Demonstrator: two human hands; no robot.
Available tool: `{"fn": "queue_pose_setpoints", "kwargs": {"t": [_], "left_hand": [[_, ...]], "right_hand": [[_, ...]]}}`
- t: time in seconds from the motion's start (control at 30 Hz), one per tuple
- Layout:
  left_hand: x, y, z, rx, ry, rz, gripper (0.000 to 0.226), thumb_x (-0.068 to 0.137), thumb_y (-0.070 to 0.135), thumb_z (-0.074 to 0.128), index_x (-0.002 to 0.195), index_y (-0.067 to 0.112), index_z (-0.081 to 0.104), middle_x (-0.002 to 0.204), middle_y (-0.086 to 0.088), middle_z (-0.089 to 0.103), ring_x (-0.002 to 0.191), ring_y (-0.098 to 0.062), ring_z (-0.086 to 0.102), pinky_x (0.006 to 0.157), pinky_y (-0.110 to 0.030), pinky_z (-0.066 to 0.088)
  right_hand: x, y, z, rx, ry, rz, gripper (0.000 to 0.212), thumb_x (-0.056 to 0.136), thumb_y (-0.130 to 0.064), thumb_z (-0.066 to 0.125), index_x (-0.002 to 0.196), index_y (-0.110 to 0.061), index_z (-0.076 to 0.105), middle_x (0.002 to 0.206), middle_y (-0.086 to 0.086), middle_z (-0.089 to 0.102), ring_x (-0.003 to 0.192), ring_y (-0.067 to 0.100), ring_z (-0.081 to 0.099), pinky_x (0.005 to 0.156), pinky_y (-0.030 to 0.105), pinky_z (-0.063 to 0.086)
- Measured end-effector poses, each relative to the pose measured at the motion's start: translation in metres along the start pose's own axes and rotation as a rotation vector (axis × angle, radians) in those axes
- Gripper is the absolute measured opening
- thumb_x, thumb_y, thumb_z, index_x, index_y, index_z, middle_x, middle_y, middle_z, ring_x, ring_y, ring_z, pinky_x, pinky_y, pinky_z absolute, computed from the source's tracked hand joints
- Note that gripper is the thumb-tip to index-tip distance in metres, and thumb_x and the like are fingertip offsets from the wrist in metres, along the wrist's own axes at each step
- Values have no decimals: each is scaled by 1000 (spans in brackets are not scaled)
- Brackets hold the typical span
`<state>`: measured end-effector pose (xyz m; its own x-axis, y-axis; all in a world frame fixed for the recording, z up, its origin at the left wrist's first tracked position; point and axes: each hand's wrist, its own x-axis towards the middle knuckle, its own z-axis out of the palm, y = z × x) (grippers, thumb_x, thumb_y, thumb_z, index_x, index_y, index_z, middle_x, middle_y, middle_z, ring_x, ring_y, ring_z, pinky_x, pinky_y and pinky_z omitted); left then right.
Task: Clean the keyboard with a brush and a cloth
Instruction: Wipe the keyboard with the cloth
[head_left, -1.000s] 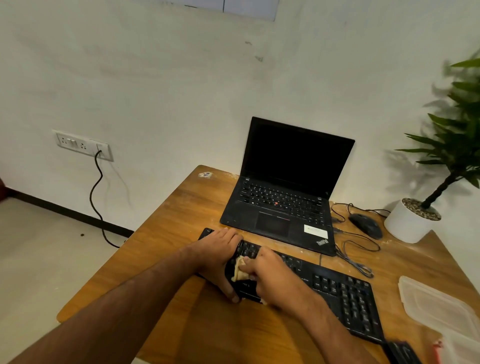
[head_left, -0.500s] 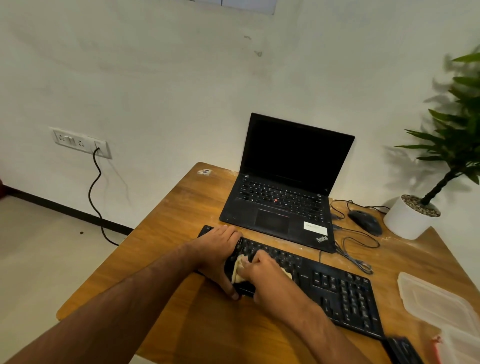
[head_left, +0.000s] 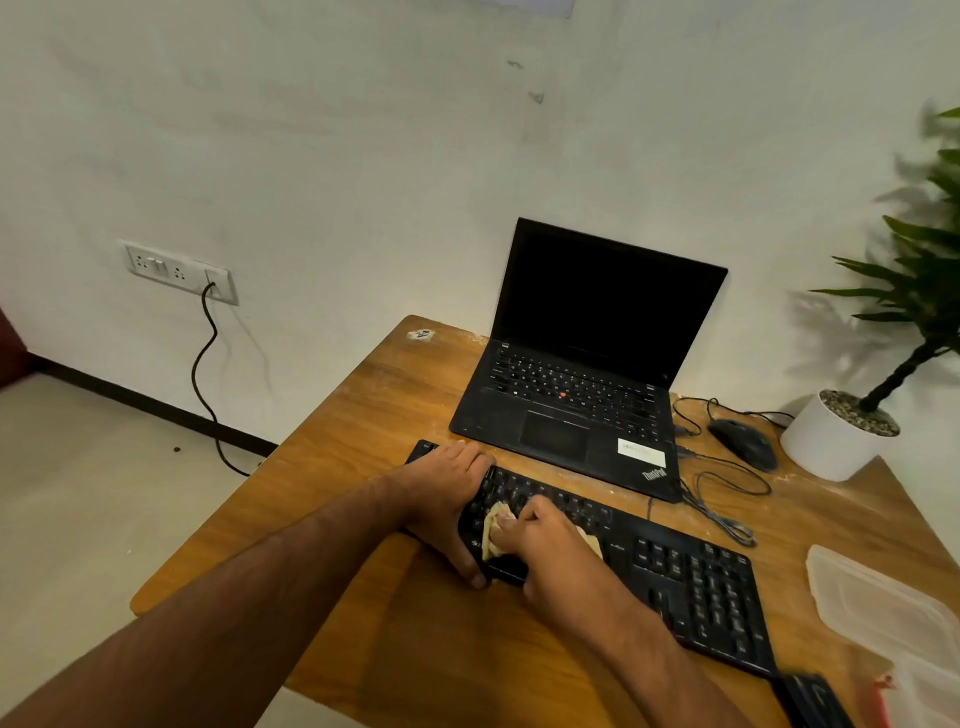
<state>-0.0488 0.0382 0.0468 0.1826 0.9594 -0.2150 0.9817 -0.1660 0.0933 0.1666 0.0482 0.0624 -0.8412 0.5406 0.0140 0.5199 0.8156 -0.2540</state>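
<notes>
A black keyboard (head_left: 691, 582) lies slantwise on the wooden table (head_left: 363, 410) in front of the laptop. My left hand (head_left: 447, 499) grips the keyboard's left end, fingers over the far edge and thumb at the near edge. My right hand (head_left: 540, 540) holds a small yellowish cloth (head_left: 492, 530) bunched under its fingers and presses it on the left keys. A corner of the cloth shows again behind the hand. No brush can be made out.
An open black laptop (head_left: 571, 410) stands behind the keyboard. A black mouse (head_left: 743, 441) with loose cables and a white potted plant (head_left: 831, 441) are at the back right. Clear plastic containers (head_left: 883, 608) sit at the right edge, a dark object (head_left: 815, 699) at the near right.
My right hand with the cloth has shifted a little farther up the keys, from the near rows toward the middle rows. The left hand keeps its hold on the keyboard's end.
</notes>
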Motion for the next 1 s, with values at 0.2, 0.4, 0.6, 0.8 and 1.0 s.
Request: {"fn": "queue_pose_setpoints", "kwargs": {"t": [0.2,0.4,0.6,0.8,1.0], "left_hand": [[2,0,0,-14,-17,-5,140,52,91,76,156,13,23,152,-4,36,139,-23,35,124,-45,29],[1,0,2,40,14,13,143,54,90,76,157,5,24,152,-8,37,139,-26,36,124,-43,28],[2,1,1,10,-12,-10,144,53,90,77,159,11,21,156,-5,33,142,-24,32,126,-42,25],[2,0,0,13,-1,-6,145,52,91,76,159,8,22,155,-6,34,141,-24,34,125,-42,26],[2,0,-1,53,28,22,141,59,80,83,158,1,22,155,-13,35,142,-28,35,126,-41,26]], "right_hand": [[-5,4,-21,138,42,-93,31,96,-11,61,123,-23,69,112,-6,55,99,5,51,83,17,42],[10,-7,6,12,54,-148,30,98,-15,56,122,-25,70,122,-6,62,113,15,44,91,27,41],[-13,15,8,-11,-62,-117,32,99,-25,57,129,-21,67,126,-2,50,117,16,47,91,20,39],[-8,11,-15,50,12,-198,25,88,-4,65,107,-15,77,105,2,70,95,14,59,82,21,45],[9,-9,2,-32,3,-217,34,90,-4,62,118,-21,73,118,-5,68,104,15,50,90,33,48]]}}
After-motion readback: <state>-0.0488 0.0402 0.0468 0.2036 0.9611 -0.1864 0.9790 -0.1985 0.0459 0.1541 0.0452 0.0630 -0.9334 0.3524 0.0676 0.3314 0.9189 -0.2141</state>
